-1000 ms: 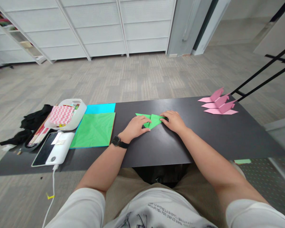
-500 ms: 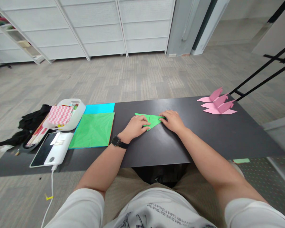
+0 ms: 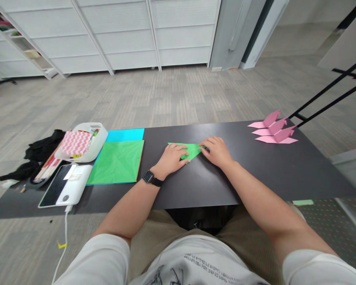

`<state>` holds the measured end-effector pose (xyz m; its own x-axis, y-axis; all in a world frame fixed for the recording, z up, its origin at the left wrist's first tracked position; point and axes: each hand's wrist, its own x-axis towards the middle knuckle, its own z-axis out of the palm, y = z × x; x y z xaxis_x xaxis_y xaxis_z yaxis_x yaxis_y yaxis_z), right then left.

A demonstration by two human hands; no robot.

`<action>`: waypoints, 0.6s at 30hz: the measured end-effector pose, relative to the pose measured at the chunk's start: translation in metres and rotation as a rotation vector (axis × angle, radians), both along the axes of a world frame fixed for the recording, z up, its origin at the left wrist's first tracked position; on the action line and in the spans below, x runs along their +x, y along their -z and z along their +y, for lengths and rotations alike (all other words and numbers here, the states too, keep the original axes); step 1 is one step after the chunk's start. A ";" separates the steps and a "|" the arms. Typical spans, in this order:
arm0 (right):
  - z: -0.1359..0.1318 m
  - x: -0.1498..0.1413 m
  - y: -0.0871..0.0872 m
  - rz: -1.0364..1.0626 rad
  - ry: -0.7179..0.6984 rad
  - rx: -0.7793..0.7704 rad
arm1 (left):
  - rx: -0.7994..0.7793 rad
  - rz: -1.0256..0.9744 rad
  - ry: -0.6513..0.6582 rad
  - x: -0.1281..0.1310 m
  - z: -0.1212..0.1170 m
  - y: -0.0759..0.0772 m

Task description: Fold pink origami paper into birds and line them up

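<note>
A folded piece of green origami paper [image 3: 192, 149] lies on the dark table in front of me, with a point at its right end. My left hand [image 3: 172, 157] rests flat over its left part, fingers stretched out and thumb apart, hiding much of the fold. At the right tip, my right hand [image 3: 215, 150] pinches the paper between thumb and fingertips. A black watch [image 3: 150, 177] is on my left wrist.
Left of my hands lies a stack of green sheets [image 3: 118, 162] over blue paper [image 3: 126, 135]. Beyond it are a white basket [image 3: 97, 144], a white device with a cable [image 3: 77, 184] and black cloth [image 3: 44, 146]. Three pink folded paper birds [image 3: 275, 136] stand at the far right.
My left hand has slid slightly right over the green paper and covers more of it. The right hand stays at the tip. The view has shifted a little.
</note>
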<state>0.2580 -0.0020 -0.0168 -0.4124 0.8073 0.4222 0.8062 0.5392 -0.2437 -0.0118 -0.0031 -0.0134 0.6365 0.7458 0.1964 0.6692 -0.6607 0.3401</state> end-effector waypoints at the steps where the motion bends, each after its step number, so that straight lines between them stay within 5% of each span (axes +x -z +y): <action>1: -0.001 -0.001 -0.001 -0.003 -0.046 -0.008 | -0.002 0.000 0.001 0.000 0.000 0.000; 8: -0.010 -0.010 -0.005 -0.011 -0.334 -0.146 | -0.019 -0.002 0.006 -0.001 0.000 -0.003; 18: -0.015 -0.014 -0.005 0.000 -0.416 -0.189 | -0.031 0.002 0.033 -0.005 0.001 -0.002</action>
<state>0.2443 -0.0171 -0.0121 -0.7175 0.6361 0.2839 0.5306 0.7631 -0.3689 -0.0163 -0.0017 -0.0110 0.6609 0.7303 0.1726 0.6480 -0.6714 0.3596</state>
